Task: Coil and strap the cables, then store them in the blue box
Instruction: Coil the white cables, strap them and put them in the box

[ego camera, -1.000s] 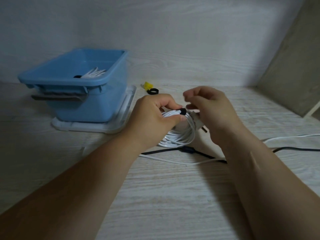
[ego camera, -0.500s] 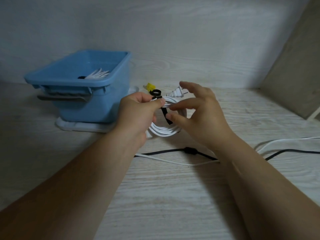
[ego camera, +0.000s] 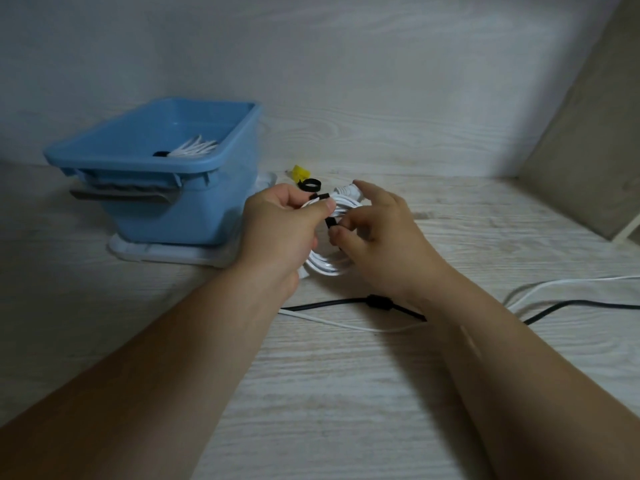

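- We are holding the white coil (ego camera: pixel 329 266) upright just above the table (ego camera: pixel 346 393), a little to the right of the blue box (ego camera: pixel 187 216). Its plug end (ego camera: pixel 348 192) is poking out at the top behind our fingers.
- A black strap (ego camera: pixel 330 222) is crossing the top of the coil. Our fingers are hiding most of it, so we cannot tell whether it is passing fully round the loops yet.
- Our left hand (ego camera: pixel 280 233) is closing its grip round the upper part of the coil, thumb pressing down on the loops. We judge this is stopping them from springing apart while the strap goes on.
- Our right hand (ego camera: pixel 384 244) is pinching the strap's free tail between thumb and forefinger, the other fingers curving loosely over the coil. The hold looks suited to pulling the strap snug.
- The blue box is sitting open on a white lid (ego camera: pixel 162 252), just beside our left hand, with one strapped white bundle (ego camera: pixel 197 148) lying inside. The carry to it should be short.
- A spare strap ring (ego camera: pixel 309 184) and a yellow piece (ego camera: pixel 300 172) are lying on the table just behind the coil, within easy reach.
- A black cable (ego camera: pixel 379 302) and a thin white cable (ego camera: pixel 346 323) are trailing loose across the table beneath our wrists, not yet coiled.
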